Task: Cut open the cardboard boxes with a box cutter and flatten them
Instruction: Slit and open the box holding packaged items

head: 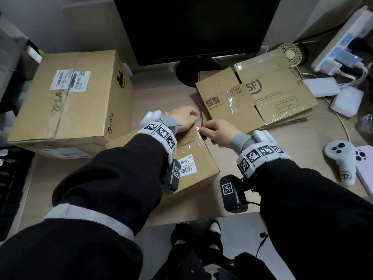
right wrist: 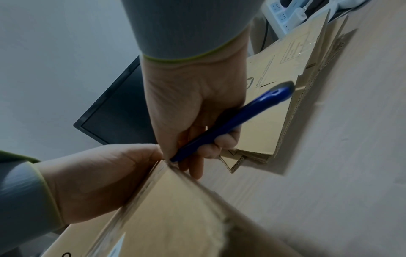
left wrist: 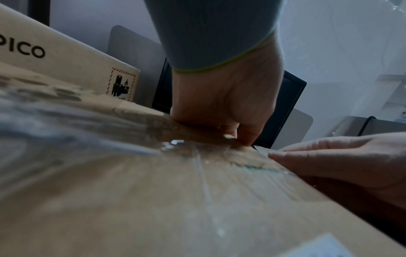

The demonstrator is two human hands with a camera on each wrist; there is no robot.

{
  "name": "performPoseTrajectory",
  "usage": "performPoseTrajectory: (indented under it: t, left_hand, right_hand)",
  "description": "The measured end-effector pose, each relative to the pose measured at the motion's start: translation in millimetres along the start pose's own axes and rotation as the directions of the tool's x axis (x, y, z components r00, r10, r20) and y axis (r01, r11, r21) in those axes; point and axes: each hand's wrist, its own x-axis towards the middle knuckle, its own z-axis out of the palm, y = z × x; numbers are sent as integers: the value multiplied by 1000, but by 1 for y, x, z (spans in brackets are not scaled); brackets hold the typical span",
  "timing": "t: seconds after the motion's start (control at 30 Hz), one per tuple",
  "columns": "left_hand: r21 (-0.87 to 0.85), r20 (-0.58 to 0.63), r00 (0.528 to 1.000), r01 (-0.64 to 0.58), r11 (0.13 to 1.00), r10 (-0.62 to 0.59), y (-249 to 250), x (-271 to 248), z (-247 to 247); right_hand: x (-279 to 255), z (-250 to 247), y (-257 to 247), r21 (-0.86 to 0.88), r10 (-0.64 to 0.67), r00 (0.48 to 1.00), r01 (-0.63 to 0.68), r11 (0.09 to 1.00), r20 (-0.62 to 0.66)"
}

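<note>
A small sealed box (head: 193, 158) sits near the front edge of the counter (head: 161, 93), its flaps still taped down with clear tape, so nothing inside shows; its white label reads "15-EE" above a barcode. The left hand (head: 182, 120) lies on the box's far end with fingers curled over the edge, holding it down. The right hand (head: 219, 132) has its grip closed around a blue box cutter (right wrist: 230, 121); the cutter's long axis slants, its tip pointing down and left at the box's far top corner, its back end rising to the right. Toward the left edge stands a large closed box (head: 68, 102) printed "PICO", with a shipping label and a battery warning mark. Toward the right edge lies a stack of flattened boxes (head: 260, 98) marked "SF" and "SF EXPRESS".
</note>
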Motion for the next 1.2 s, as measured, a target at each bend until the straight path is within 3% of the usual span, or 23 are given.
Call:
performPoseTrajectory:
  t: [1.2]
  left_hand:
    - [50,-10,1000,-7,999,7,-1,4,4]
  right_hand:
    - [-32,-1,26,138,50,990,-68,988,133]
